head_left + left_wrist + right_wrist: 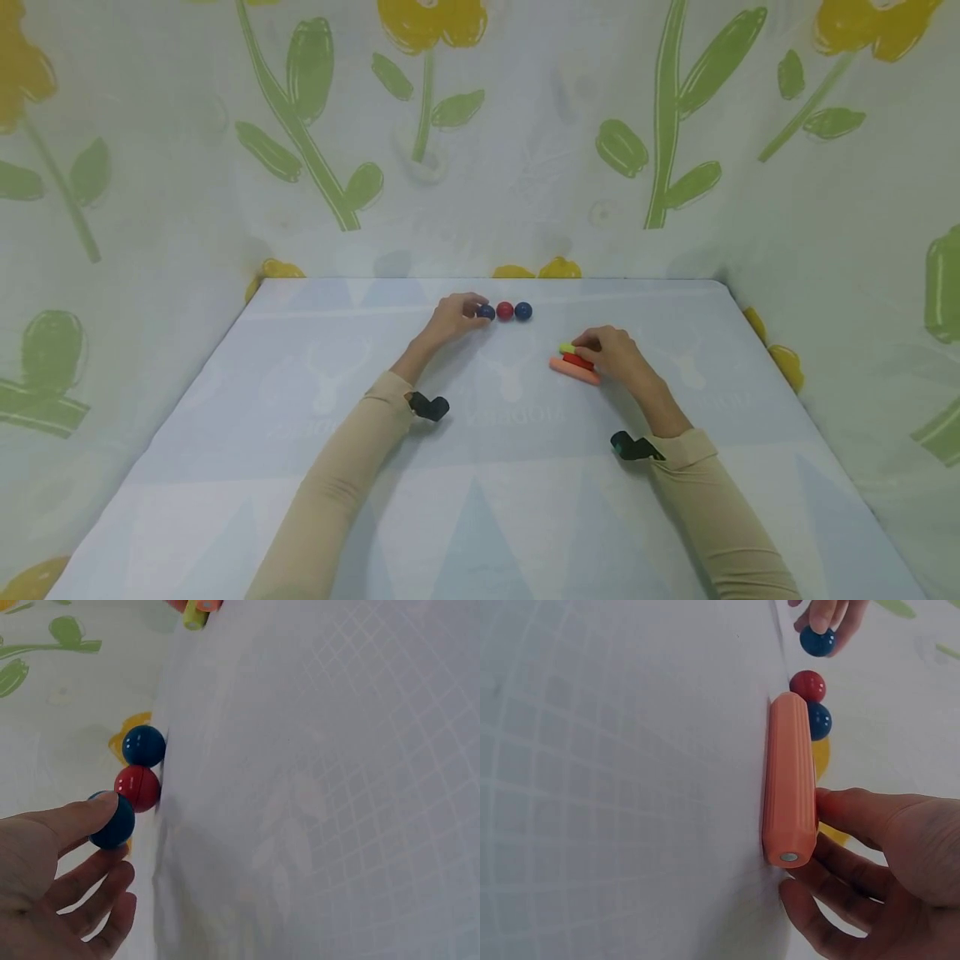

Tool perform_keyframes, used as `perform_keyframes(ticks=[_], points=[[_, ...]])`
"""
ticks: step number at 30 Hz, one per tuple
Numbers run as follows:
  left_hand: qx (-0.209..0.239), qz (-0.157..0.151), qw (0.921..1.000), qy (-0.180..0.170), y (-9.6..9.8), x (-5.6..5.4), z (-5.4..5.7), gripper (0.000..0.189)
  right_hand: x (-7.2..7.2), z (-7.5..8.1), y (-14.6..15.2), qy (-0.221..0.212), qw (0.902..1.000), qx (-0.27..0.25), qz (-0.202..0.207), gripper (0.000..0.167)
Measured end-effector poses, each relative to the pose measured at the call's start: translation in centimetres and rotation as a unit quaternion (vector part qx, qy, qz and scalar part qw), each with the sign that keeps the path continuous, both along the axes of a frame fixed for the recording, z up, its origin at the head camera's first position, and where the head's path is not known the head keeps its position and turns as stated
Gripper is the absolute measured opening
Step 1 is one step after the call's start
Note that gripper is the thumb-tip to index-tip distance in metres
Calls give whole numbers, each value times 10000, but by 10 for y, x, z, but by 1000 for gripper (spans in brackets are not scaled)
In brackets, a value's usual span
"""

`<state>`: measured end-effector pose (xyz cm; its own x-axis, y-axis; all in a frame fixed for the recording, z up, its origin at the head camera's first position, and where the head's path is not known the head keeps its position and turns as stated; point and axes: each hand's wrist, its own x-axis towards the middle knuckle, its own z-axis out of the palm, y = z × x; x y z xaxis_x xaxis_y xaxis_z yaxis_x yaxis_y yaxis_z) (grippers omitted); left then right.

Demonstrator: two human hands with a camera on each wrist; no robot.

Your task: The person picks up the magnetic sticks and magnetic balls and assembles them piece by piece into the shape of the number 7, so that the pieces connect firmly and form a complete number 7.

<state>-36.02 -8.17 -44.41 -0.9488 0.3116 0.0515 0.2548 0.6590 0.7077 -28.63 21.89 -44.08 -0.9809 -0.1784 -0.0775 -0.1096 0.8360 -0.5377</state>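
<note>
My left hand pinches a blue ball between thumb and index finger, the other fingers loosely spread. Beside that ball, a red ball and a second blue ball sit in a row at the table's far side. To their right, nearer me, my right hand pinches a short yellow-green rod, partly hidden by the fingers. Close along it lies a red rod. In front is a longer orange ribbed rod with a metal dot in its end, which blocks much of the right wrist view.
The table has a pale blue-and-white printed cover, and its far edge runs just behind the balls. White cloth walls with yellow flowers and green leaves rise at the back and both sides. Each wrist wears a small black camera.
</note>
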Motion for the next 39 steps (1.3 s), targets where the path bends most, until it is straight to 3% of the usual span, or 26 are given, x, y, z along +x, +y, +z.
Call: perform_keyframes(ticks=[19,31,39], points=[[-131,-603,9977,-270,-4,25,10,42,1,1,-1,-30,10000,-75,-15,24],[-292,-956,9947,-234,-10,33,4,40,1,3,-2,-98,9999,-31,35,25],[-348,-1020,9936,-345,-12,39,1,39,2,2,-2,-64,10000,6,-46,25]])
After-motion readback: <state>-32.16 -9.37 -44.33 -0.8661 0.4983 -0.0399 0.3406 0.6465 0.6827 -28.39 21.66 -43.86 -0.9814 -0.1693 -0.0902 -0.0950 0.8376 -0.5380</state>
